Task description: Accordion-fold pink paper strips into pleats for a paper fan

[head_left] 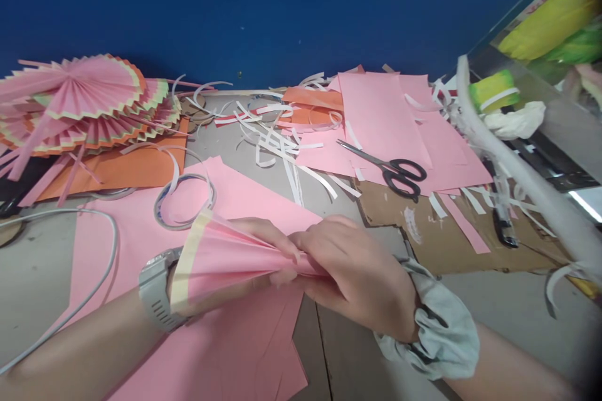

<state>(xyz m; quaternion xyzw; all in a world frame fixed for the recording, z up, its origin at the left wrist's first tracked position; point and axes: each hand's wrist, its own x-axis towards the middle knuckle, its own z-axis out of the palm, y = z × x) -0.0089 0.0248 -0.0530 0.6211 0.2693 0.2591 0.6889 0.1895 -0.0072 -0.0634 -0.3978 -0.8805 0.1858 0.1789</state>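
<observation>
A pleated pink paper fan with a pale yellow edge spreads toward the left and narrows to a bunched end on the right. My left hand is closed round its folds, thumb and fingertips pinching near the narrow part; a grey watch sits on that wrist. Fingers of my right hand wrap the gathered end, hiding its tip; a pale green scrunchie circles this wrist. Beneath both lies pink paper on the table. Just behind the fan rests a roll of double-sided tape.
Finished pleated rosettes are piled at the back left on orange paper. Scissors lie on pink sheets. White paper strips litter the middle. Cardboard with a cutter is at right; a white cable curves left.
</observation>
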